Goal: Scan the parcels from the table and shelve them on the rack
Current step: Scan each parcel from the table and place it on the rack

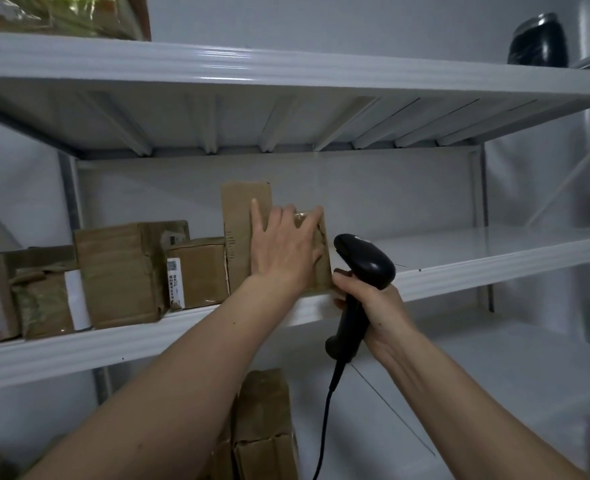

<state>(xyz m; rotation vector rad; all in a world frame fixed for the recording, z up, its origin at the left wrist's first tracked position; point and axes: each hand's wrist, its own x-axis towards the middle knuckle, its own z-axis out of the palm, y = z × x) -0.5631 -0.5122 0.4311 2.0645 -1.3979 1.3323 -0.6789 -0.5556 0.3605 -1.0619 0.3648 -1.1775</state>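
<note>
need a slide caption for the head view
Left hand presses a parcel onto the rack; right hand holds scanner.

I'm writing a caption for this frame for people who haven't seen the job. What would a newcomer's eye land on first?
Most striking are the two bare arms reaching up from below: the left hand spread flat against a taped brown parcel at the front edge of the middle shelf. Just to its right, the right hand grips a black corded scanner. A row of cardboard boxes fills the shelf's left half.
</note>
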